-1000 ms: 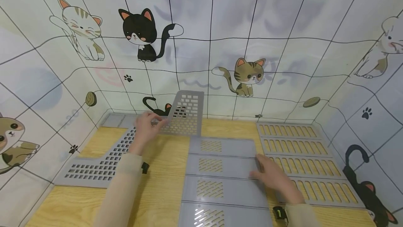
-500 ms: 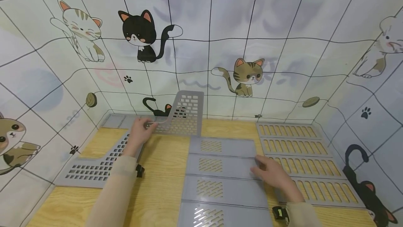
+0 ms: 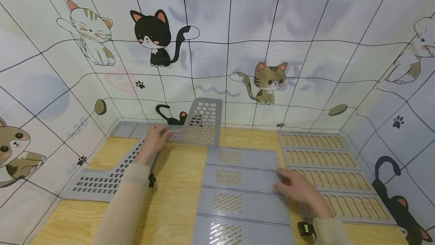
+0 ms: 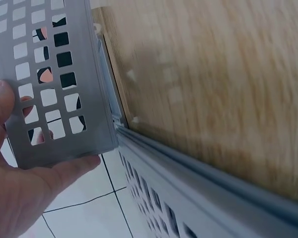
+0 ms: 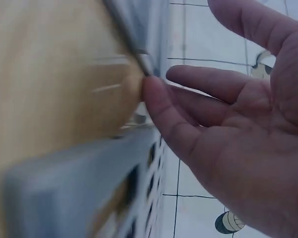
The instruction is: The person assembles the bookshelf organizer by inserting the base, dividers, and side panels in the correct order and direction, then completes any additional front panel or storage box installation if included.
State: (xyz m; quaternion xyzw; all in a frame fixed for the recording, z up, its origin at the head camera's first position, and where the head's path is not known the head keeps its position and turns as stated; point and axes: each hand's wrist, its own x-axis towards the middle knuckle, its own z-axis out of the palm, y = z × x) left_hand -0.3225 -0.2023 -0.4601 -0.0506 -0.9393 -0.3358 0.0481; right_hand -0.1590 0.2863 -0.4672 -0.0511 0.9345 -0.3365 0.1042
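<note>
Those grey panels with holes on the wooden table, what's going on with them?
A person is working with both bare hands. Their left hand holds one end of a grey, plastic-looking panel with brick-shaped holes, which stands upright before the cat-patterned wall. Their right hand is at the right edge of a flat grey panel with slanted slots. A grey panel with square holes is on the left, and a grey panel with long slots lies on the right. Whether any are joined is unclear.
</note>
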